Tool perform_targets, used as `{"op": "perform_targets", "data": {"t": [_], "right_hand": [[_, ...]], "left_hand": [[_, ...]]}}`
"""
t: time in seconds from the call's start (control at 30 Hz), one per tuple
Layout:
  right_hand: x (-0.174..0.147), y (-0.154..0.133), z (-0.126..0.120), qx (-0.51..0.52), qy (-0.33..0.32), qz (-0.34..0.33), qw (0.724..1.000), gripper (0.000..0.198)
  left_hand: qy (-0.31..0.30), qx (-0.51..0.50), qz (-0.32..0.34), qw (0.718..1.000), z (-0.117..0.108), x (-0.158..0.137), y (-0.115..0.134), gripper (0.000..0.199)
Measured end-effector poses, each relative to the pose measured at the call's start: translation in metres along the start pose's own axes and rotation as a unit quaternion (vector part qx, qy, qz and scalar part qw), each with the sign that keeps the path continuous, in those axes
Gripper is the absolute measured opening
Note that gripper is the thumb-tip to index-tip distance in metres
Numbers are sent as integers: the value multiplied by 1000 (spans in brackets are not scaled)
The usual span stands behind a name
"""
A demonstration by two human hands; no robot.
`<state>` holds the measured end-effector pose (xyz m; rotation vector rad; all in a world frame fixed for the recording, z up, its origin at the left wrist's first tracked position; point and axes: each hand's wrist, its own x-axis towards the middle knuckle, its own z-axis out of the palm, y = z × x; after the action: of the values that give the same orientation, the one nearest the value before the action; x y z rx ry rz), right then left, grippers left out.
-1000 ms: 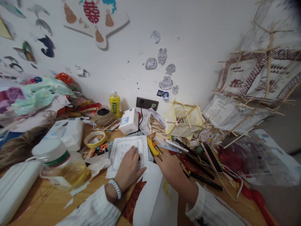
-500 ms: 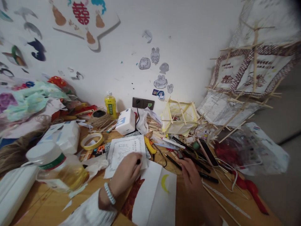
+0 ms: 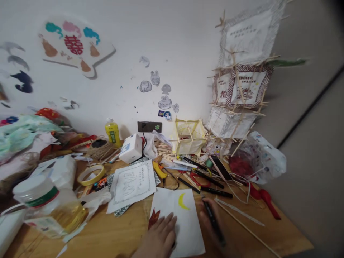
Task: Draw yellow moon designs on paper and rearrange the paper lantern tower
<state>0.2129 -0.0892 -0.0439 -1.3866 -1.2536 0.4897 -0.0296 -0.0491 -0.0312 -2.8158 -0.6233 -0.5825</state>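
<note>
A white sheet of paper (image 3: 188, 222) lies on the table in front of me, with a yellow crescent moon (image 3: 184, 201) and a dark red shape (image 3: 154, 217) at its left edge. My left hand (image 3: 161, 234) rests on its lower left part, fingers stretched out flat. At the right edge of the sheet, my right hand (image 3: 208, 218) grips a black marker (image 3: 214, 221), slightly blurred by motion. Left of the white sheet lies a drawn sheet (image 3: 131, 184) with a patterned border and pale outlines, on top of a dark patterned piece.
Pens, a phone (image 3: 220, 167) and a yellow utility knife (image 3: 159, 170) crowd the middle. A plastic jar (image 3: 48, 208) and a tape roll (image 3: 91, 175) stand left. Behind are a yellow stick frame (image 3: 188, 138) and a tall paper-and-stick lantern (image 3: 242, 86). A long thin stick (image 3: 247, 229) lies right.
My left hand has moved from the drawn sheet down onto the white sheet. My right hand has taken up the black marker and come lower. The camera view has shifted.
</note>
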Motion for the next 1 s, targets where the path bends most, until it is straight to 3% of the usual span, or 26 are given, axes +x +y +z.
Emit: {"op": "perform_targets", "data": {"t": [0.1,0.17,0.3,0.4,0.7,0.9,1.0], "right_hand": [[-3,-11,4,-153,-148,-71,975,40],[-1,-16,5,-210,-185,-93,956,42],[0,-18,4,-245,-149,-81,955,45],[-2,-20,3,-240,-125,-88,959,46],[-2,-10,2,-195,-100,-117,969,48],[8,12,2,-144,-110,-105,978,42],[10,10,-1,-91,-57,-98,989,35]], "left_hand": [[28,-21,-36,999,-1,1,2,19],[61,-39,-95,993,-5,1,-1,22],[100,-59,-320,940,-12,-2,-11,27],[99,-89,-408,903,-14,-3,-19,32],[85,-163,-390,902,0,-4,-24,25],[38,-165,-379,910,-7,-5,-12,15],[27,-169,-371,913,-14,-4,-6,14]]}}
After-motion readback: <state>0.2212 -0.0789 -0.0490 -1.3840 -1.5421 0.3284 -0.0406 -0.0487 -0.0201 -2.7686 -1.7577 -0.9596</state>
